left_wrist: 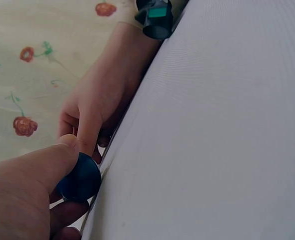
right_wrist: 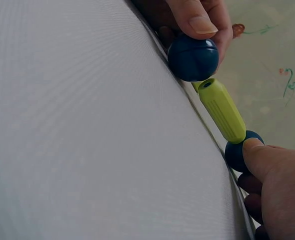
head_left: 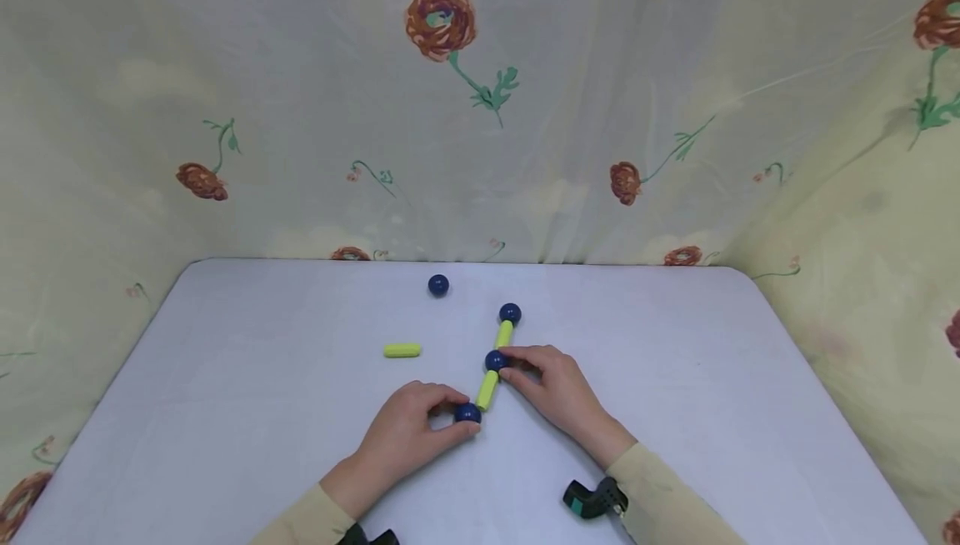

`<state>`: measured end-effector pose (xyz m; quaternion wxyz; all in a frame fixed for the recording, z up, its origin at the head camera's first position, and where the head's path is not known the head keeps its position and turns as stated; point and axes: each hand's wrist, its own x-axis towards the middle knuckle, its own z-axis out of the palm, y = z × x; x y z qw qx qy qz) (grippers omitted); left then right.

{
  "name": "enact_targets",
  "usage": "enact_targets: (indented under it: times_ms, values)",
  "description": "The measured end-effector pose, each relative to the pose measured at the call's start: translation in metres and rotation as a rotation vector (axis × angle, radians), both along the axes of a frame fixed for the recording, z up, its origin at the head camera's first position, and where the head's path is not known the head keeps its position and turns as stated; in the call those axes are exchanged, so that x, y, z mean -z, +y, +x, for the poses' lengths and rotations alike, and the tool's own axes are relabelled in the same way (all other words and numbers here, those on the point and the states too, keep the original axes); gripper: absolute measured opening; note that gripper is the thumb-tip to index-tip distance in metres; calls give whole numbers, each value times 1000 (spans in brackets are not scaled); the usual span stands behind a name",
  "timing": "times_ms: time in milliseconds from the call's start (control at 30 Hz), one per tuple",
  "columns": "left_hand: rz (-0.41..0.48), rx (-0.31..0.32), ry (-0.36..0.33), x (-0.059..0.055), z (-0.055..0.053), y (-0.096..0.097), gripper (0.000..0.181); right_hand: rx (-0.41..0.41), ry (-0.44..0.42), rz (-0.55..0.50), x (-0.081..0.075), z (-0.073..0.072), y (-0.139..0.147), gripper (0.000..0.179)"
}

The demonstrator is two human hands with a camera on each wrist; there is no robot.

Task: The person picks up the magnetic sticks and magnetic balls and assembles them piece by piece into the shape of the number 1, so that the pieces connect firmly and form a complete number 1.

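Middle ball (head_left: pixel 496 361) is pinched by right hand (head_left: pixel 562 391), seemingly to steady rod (head_left: pixel 487 391). At rod's 7 o'clock, near ball (head_left: pixel 468 414) is pinched by left hand (head_left: pixel 408 428).

Backdrop: pale cream draped fabric (head_left: pixel 555 103), printed red-brown flowers (head_left: pixel 441 20), green stems (head_left: pixel 468 75) | Furniture: flat white worktop (head_left: pixel 262 345), rounded far corners | Light: diffuse

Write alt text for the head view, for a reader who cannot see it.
A person's left hand pinches a blue ball beside the near end of a rod-and-ball chain, whose middle ball the right hand holds. The chain's two yellow-green rods lead to a far blue ball on a white table. A loose ball and loose rod lie to the left.
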<state>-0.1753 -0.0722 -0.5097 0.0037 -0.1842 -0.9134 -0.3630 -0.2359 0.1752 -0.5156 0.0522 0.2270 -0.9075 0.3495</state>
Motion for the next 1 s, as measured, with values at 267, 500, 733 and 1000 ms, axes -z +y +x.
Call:
enact_targets:
  times_ms: [267, 500, 733, 1000]
  values:
    - [-9, -7, 4, -1, 1, 3, 39, -2, 3, 0, -1, 0, 0, 30]
    - [-5, 3, 10, -1, 1, 3, 41, -1, 5, -3, 0, 1, 1, 30]
    - [-8, 3, 18, -1, 0, 4, 39, 5, -3, 1, 1, 1, 0, 30]
    - [25, 15, 25, -1, 0, 5, 37, 4, -2, -2, 0, 1, 0, 29]
